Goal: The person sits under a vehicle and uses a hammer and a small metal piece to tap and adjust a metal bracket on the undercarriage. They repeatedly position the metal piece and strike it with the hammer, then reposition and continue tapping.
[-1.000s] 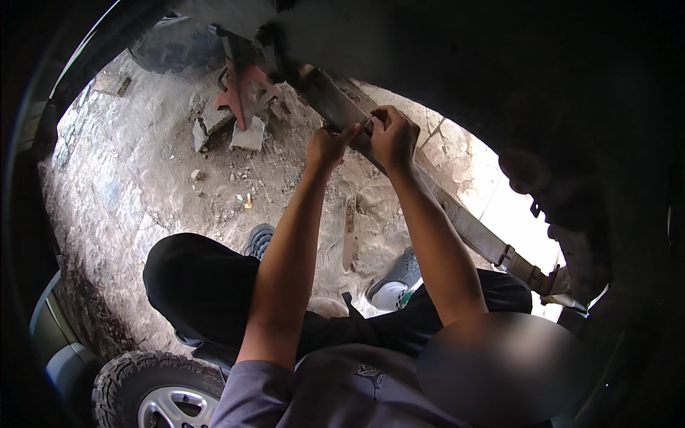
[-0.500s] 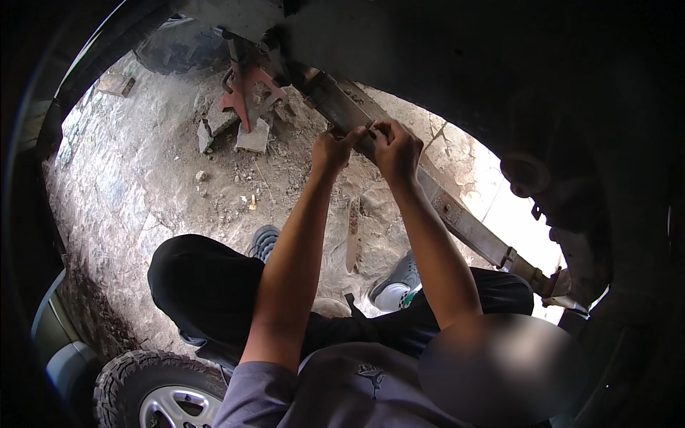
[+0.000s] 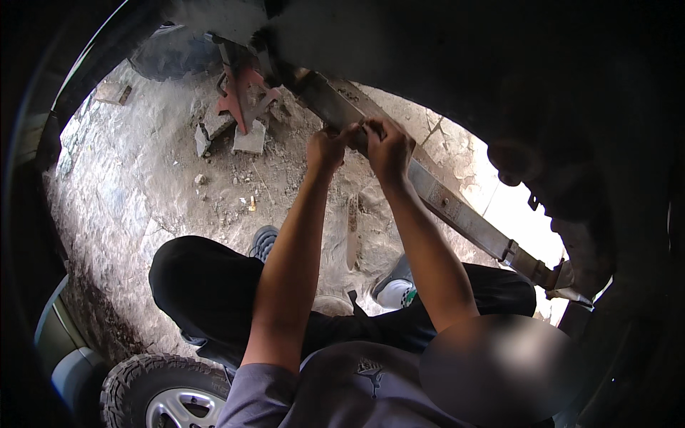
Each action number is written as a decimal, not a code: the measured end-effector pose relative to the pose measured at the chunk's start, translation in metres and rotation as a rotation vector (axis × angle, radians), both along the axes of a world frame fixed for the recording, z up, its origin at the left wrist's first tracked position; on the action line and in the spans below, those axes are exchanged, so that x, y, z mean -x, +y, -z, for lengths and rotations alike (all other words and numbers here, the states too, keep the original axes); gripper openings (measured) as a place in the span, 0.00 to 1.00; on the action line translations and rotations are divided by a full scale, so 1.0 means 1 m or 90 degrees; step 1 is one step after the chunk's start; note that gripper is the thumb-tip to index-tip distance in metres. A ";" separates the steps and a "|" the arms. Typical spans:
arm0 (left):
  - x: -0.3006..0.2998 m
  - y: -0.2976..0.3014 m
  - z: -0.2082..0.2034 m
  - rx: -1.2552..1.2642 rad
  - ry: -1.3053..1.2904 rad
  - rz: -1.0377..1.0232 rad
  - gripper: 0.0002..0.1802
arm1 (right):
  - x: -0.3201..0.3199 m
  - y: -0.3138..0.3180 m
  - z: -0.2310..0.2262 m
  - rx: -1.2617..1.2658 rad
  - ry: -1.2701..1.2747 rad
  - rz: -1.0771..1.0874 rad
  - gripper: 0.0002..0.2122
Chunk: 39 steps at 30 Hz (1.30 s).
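A long metal leaf spring (image 3: 457, 212) runs slantwise from the top middle down to the right, under the dark vehicle body. Both hands meet at its upper half. My left hand (image 3: 327, 150) is closed at the spring's near edge, its thumb and index finger reaching toward the other hand. My right hand (image 3: 390, 150) lies across the spring just to the right, fingers bent and pinched together. The fingertips of both hands almost touch. Whatever sits between them is too small and dark to make out.
A red jack stand (image 3: 245, 93) stands on broken concrete blocks (image 3: 249, 138) at the upper left. A flat rusty metal strip (image 3: 352, 235) lies on the dirt between my feet. A wheel (image 3: 171, 392) is at the lower left. The dark wheel arch surrounds the view.
The view has shifted slightly. My right hand has moved a little left, its fingers more bent, while my left hand stays at nearly the same place on the leaf spring.
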<state>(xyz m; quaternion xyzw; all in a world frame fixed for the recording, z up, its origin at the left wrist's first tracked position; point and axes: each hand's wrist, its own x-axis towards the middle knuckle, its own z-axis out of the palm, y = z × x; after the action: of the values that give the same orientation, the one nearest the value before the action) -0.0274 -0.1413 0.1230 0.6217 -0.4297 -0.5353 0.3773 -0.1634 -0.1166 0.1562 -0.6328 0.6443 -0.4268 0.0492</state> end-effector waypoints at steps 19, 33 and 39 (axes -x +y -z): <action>-0.007 -0.003 -0.016 -0.064 -0.041 0.002 0.32 | 0.002 0.014 0.000 -0.019 0.004 0.031 0.06; -0.005 0.015 -0.015 0.018 -0.209 0.003 0.35 | -0.043 0.138 0.010 -0.064 -0.771 0.167 0.19; 0.021 0.117 0.035 0.024 0.018 -0.076 0.20 | -0.038 0.169 0.008 -0.147 -0.961 0.199 0.11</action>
<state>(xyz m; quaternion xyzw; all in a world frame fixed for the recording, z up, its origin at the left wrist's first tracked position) -0.0487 -0.0246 0.0882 0.6311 -0.3967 -0.5124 0.4264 -0.1252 0.0524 0.1480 -0.0635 0.5583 -0.6741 0.4794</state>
